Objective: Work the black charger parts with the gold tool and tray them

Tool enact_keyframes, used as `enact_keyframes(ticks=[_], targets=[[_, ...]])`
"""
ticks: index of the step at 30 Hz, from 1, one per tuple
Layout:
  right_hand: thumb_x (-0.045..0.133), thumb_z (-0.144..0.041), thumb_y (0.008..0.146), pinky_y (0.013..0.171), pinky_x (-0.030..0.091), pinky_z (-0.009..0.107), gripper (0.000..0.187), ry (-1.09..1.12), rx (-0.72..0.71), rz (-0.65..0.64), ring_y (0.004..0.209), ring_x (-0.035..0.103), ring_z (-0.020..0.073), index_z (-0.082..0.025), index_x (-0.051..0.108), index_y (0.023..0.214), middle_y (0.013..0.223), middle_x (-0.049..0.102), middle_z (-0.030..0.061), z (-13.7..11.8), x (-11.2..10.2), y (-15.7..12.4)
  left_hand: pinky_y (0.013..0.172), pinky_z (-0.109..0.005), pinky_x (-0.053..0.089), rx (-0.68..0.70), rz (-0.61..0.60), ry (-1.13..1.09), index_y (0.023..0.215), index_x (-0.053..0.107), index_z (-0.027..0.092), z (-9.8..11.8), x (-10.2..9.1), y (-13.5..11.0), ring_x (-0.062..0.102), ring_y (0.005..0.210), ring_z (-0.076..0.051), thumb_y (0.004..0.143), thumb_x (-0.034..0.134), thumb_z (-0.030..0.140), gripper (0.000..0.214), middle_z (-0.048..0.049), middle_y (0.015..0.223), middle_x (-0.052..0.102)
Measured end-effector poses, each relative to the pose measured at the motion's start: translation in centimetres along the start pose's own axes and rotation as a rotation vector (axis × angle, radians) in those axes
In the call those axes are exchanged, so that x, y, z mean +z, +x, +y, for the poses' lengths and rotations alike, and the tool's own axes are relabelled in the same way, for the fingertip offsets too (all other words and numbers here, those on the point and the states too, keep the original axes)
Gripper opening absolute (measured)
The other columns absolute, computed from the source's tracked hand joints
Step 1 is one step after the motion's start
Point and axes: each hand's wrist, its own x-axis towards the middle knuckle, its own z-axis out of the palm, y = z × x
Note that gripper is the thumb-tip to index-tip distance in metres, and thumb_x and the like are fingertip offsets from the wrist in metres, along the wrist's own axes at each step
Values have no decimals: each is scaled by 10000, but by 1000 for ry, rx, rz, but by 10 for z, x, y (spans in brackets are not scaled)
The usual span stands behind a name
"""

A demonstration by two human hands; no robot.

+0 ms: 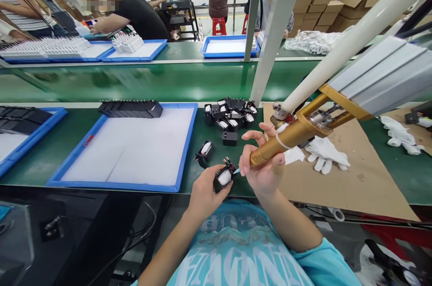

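My left hand (206, 189) grips a small black housing (223, 177) with a white part inside and pins on top, just over the table's front edge. My right hand (263, 173) is closed round the lower end of a gold cylindrical dispenser (281, 140); some of its fingers stand away from the barrel. The thin pale nozzle (236, 171) of that tool meets the housing's right side; whether anything comes out is too small to see. A similar loose housing (205, 151) lies behind my left hand. Farther back a black block (230, 138) sits before a pile of housings (231, 113).
A blue-rimmed tray (194, 128) at left carries a row of black housings (131, 108). White gloves (326, 153) lie on cardboard (364, 182) at right. A grey upright (275, 29) and a white pole (344, 38) rise beyond my hands. Co-workers sit across the bench.
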Motion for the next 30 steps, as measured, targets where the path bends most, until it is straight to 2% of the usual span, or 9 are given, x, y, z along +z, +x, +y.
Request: enact_keyframes(ticks=[5, 11, 19, 25, 30], targets=[[586, -631, 804, 271, 411, 191, 488, -44, 2, 34, 363, 491, 41, -272, 551, 1133, 962, 630, 14, -1, 0, 1, 724, -279, 545, -19, -10, -47, 1092, 533, 223, 5, -3, 2, 684, 811, -175, 819, 653, 283, 304, -24, 962, 691], [552, -584, 852, 273, 411, 187, 331, -58, -52, -7, 361, 512, 45, -261, 531, 921, 969, 645, 0, 0, -2, 2, 715, -265, 536, 1, 7, -65, 1097, 532, 225, 8, -5, 4, 678, 813, -167, 813, 656, 267, 313, -21, 966, 683], [577, -628, 802, 259, 408, 202, 474, -47, -20, 29, 353, 510, 48, -284, 553, 1128, 987, 632, 10, 0, 0, 2, 681, -255, 525, -7, 12, -59, 1089, 522, 217, 6, -4, 5, 667, 772, -159, 804, 661, 274, 322, -22, 956, 688], [569, -637, 805, 258, 409, 202, 478, -48, -25, 21, 353, 503, 47, -292, 555, 1135, 986, 628, 14, 3, 5, 2, 563, -239, 482, -141, -52, -101, 1065, 536, 209, 6, 5, 10, 601, 586, -126, 791, 664, 311, 319, 12, 800, 667], [584, -629, 799, 250, 405, 200, 487, -16, -12, -1, 356, 509, 51, -308, 532, 1162, 1000, 631, 18, 6, 11, 1, 608, -242, 498, -112, -60, -184, 1032, 556, 216, 14, 10, 16, 653, 694, -150, 779, 666, 282, 284, -6, 890, 697]])
